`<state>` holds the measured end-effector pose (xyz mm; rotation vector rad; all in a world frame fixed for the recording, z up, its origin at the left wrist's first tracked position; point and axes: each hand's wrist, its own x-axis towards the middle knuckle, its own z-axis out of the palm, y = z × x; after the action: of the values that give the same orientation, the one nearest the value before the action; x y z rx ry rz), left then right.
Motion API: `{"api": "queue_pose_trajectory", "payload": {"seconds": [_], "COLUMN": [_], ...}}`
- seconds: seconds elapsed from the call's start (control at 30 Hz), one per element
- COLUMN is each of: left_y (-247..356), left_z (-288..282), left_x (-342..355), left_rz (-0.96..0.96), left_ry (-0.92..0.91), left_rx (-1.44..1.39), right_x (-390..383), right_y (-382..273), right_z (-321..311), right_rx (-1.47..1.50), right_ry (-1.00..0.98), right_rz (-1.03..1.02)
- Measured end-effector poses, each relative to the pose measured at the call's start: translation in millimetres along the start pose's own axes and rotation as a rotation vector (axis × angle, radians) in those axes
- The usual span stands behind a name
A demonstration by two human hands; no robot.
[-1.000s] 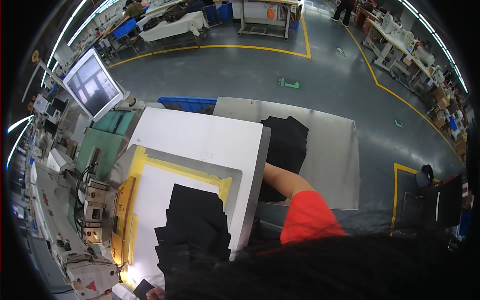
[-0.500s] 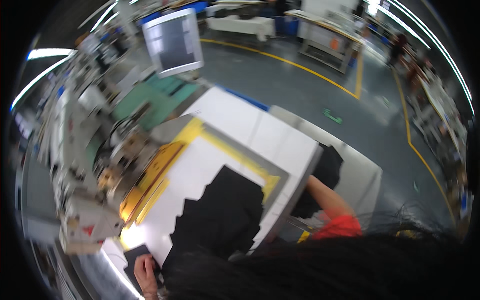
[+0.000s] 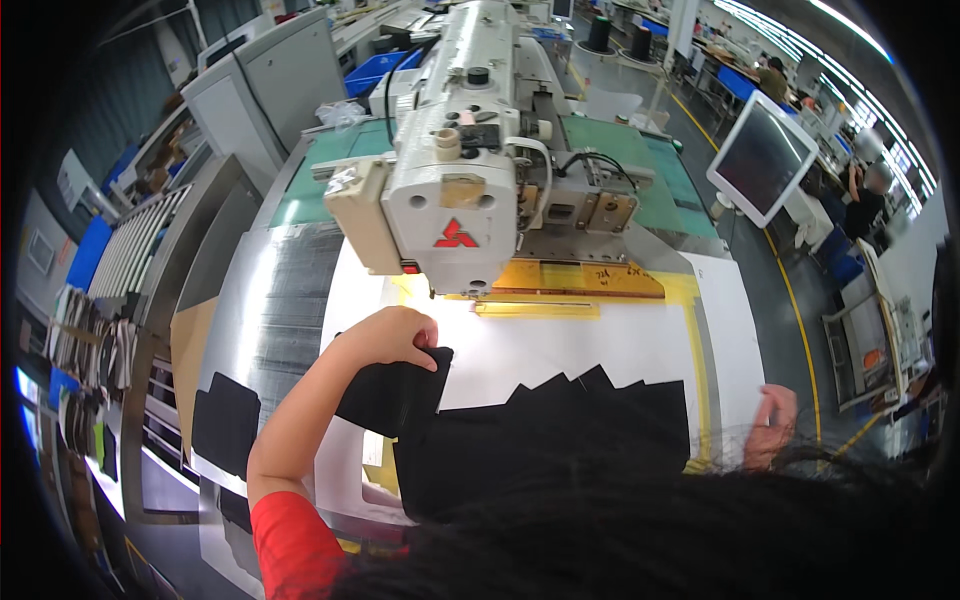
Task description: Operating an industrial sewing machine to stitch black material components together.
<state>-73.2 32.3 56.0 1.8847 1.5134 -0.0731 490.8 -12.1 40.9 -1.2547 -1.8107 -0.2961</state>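
My left hand (image 3: 405,338) pinches the corner of a black fabric piece (image 3: 380,390) just below the white sewing machine head (image 3: 440,200). More overlapping black pieces (image 3: 560,425) lie on the white template board (image 3: 510,360), which has yellow tape and an amber strip (image 3: 580,280) along its far side. My right hand (image 3: 772,425) is at the board's right edge, blurred, its fingers apart and holding nothing that I can see; my hair hides part of it. Another small black stack (image 3: 225,425) lies on the metal surface (image 3: 260,320) at left.
A screen on an arm (image 3: 760,155) stands at the right. Behind the machine are green bed plates (image 3: 600,140) and a blue bin (image 3: 380,70). Racks with piled pieces (image 3: 90,390) line the left. A seated person (image 3: 860,200) is at the far right, beside the aisle.
My view has swung left to face the machine. My right hand has left the dark fabric on the side table. My left hand has moved up under the machine head, gripping a fabric corner.
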Motion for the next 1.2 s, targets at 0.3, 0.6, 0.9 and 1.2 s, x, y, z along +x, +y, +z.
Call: {"api": "queue_pose_trajectory", "payload": {"seconds": [0.3, 0.6, 0.9, 1.2], "left_y": [-7.6, -50.0, -41.0, -77.6], "left_z": [-2.9, 12.4, 6.9, 30.0], "left_x": [2.4, 23.4, 32.2, 81.1], "left_rz": [0.167, 0.136, 0.136, 0.271], "left_ry": [0.2, 0.575, 0.393, 0.894], "left_rx": [-0.463, -0.482, -0.516, 0.027], "right_x": [72.6, 75.4, 75.5, 62.4], "right_y": [-197.8, -230.9, -219.5, -215.3], "right_z": [215.5, 272.4, 295.0, 311.5], "right_rx": [0.396, 0.232, 0.253, 0.401], "right_ry": [-0.385, -0.31, -0.15, -0.385], "right_rz": [-1.174, -1.332, -1.264, -1.143]}}
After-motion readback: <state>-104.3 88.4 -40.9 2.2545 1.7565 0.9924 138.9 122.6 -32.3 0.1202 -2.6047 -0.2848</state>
